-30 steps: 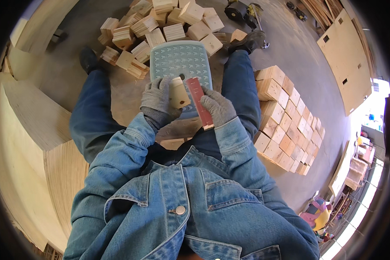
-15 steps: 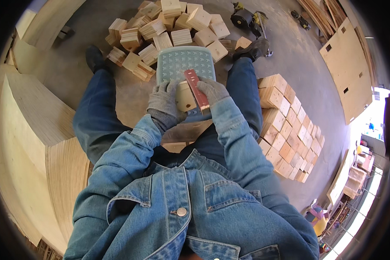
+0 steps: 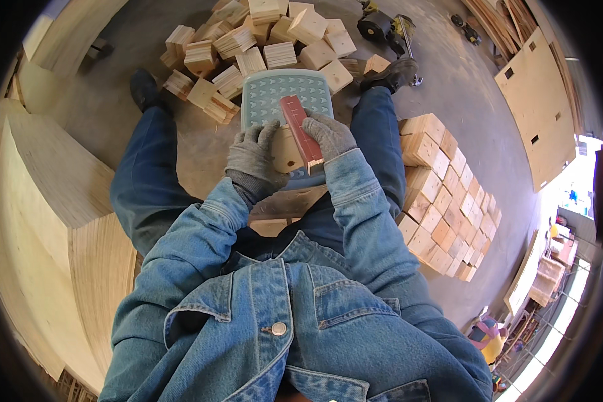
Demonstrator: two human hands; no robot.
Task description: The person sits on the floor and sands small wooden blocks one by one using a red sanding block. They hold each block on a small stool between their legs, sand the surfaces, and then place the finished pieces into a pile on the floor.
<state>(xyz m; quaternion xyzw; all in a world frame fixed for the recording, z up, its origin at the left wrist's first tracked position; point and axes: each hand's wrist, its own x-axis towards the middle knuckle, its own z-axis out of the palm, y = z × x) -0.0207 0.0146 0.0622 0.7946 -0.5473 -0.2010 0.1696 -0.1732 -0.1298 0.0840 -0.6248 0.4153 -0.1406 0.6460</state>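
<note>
Now our right hand [image 3: 328, 136] has pushed the red sander [image 3: 301, 132] up-frame along the block [image 3: 285, 151], left hand [image 3: 256, 161] gripping it: sanding goes on over the stool [image 3: 268, 97].

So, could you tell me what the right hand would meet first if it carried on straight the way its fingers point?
The right hand points up-left across the wood block. It would probably meet the red sanding block it already grips, then the left hand; depth is unclear.

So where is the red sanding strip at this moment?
In the head view, the red sanding strip is near the centre, under the right hand, lying on the wooden block that the left hand holds.
</note>
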